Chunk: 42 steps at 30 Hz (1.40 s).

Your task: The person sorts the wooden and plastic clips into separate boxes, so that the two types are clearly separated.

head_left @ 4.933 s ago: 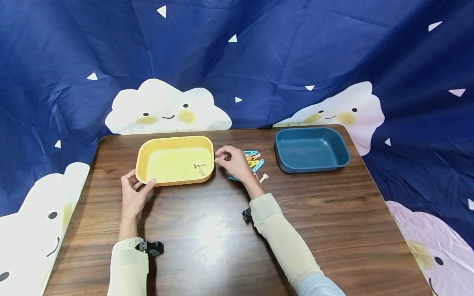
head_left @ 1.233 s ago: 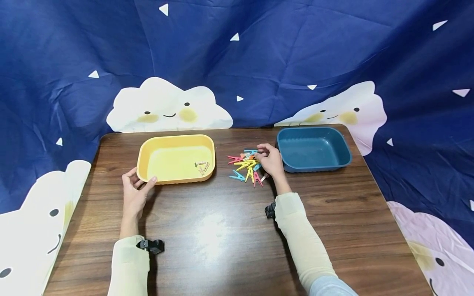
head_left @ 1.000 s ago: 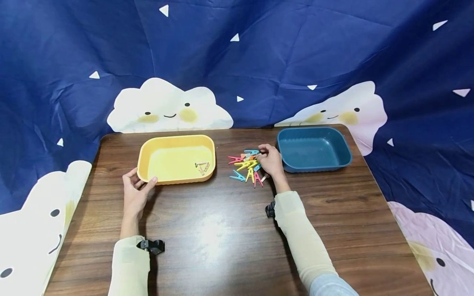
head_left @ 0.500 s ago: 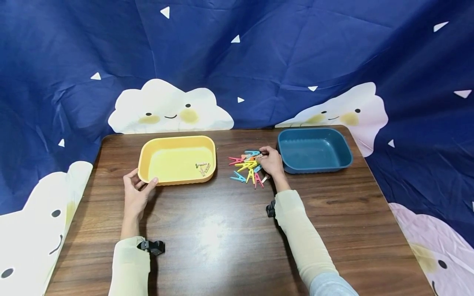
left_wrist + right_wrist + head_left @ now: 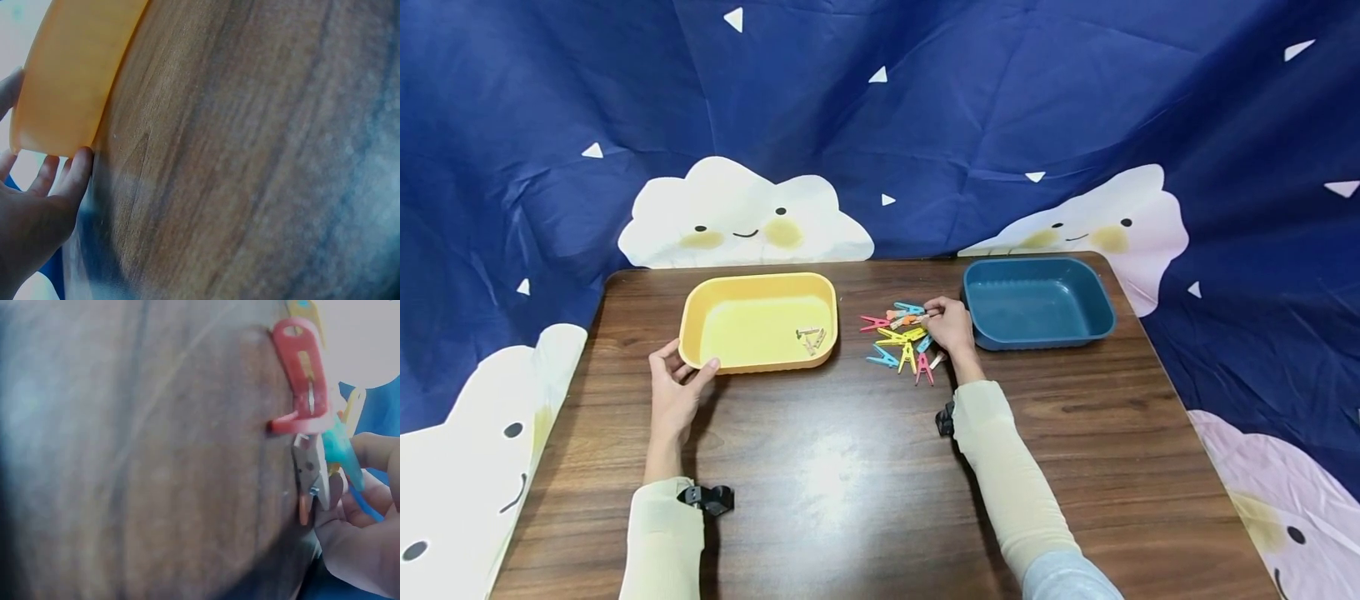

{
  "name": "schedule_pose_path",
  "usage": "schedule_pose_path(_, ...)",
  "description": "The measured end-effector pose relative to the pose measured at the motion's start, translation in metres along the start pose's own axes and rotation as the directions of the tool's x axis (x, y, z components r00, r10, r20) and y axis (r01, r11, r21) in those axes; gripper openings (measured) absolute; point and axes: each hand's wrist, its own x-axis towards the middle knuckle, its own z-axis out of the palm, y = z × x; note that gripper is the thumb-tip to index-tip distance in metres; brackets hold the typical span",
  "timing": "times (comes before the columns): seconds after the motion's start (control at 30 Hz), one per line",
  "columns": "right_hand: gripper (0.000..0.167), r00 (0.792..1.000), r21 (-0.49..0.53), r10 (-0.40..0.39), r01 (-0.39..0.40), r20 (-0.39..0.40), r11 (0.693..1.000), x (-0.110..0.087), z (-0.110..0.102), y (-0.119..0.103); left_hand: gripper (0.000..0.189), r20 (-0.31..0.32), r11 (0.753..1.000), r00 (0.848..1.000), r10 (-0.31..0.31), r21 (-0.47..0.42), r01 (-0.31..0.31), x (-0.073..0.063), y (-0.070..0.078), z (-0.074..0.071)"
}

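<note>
In the head view my left hand grips the near-left corner of a yellow plastic tray, thumb at the front rim and fingers on the left side. The left wrist view shows its fingertips against the tray's wall. A few small wooden clothespins lie inside the tray at its right end. My right hand is at the right side of a loose pile of coloured clothespins, its fingertips pinching a pale wooden clothespin. In the right wrist view, red and teal clothespins partly hide those fingers.
A dark blue plastic tray stands just right of my right hand, with nothing seen inside. Both trays and the pile are on a brown wooden table. A blue cloth with white clouds hangs behind the table.
My right hand has gone from the yellow tray's right edge to the pile's right side, and one more wooden clothespin lies in that tray. Lately the pile has shifted slightly. My left hand stays put.
</note>
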Motion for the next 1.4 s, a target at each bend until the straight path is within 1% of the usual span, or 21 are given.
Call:
schedule_pose_path(0.1, 0.021, 1.0, -0.013, 0.015, -0.015, 0.009, 1.0, -0.0002, -0.0023, -0.0023, 0.078, 0.003, 1.0, 1.0, -0.005, -0.015, 0.005, 0.0004, 0.0016, -0.0001)
schedule_pose_path(0.23, 0.017, 1.0, -0.004, 0.016, -0.016, 0.026, 1.0, -0.0004, -0.005, -0.0033, 0.078, 0.002, 1.0, 1.0, -0.002, -0.018, 0.002, 0.0005, 0.0013, 0.0003)
schedule_pose_path(0.53, 0.011, 0.998, -0.013, -0.029, 0.03, 0.051, 0.999, 0.0011, -0.005, 0.0031, 0.076, 0.0, 1.0, 1.0, 0.015, -0.004, -0.015, -0.0023, 0.002, 0.0017)
schedule_pose_path(0.8, 0.014, 0.999, -0.033, -0.016, 0.017, 0.039, 0.999, 0.0023, -0.0019, 0.0032, 0.075, 0.001, 1.0, 1.0, 0.019, -0.012, -0.019, -0.0033, 0.0015, 0.0016)
schedule_pose_path(0.93, 0.012, 1.0, -0.043, -0.014, 0.015, 0.026, 0.999, 0.0019, -0.0012, 0.0027, 0.076, 0.005, 1.0, 1.0, 0.012, -0.009, -0.012, -0.0022, 0.0004, 0.0012)
schedule_pose_path(1.03, 0.011, 0.999, -0.019, -0.019, 0.019, 0.028, 1.0, 0.0014, -0.0016, 0.0034, 0.076, 0.005, 1.0, 1.0, 0.008, -0.01, -0.008, -0.0016, -0.0004, 0.0004)
schedule_pose_path(1.27, 0.015, 0.996, 0.091, -0.063, 0.057, 0.056, 0.994, -0.0034, -0.0036, 0.0052, 0.077, 0.009, 1.0, 1.0, 0.007, -0.019, -0.007, -0.0013, 0.0008, -0.0001)
schedule_pose_path(1.4, 0.016, 0.996, 0.127, -0.075, 0.069, 0.045, 0.989, -0.0048, -0.0037, 0.0058, 0.076, 0.006, 1.0, 1.0, 0.013, -0.02, -0.013, -0.002, 0.0003, 0.0005)
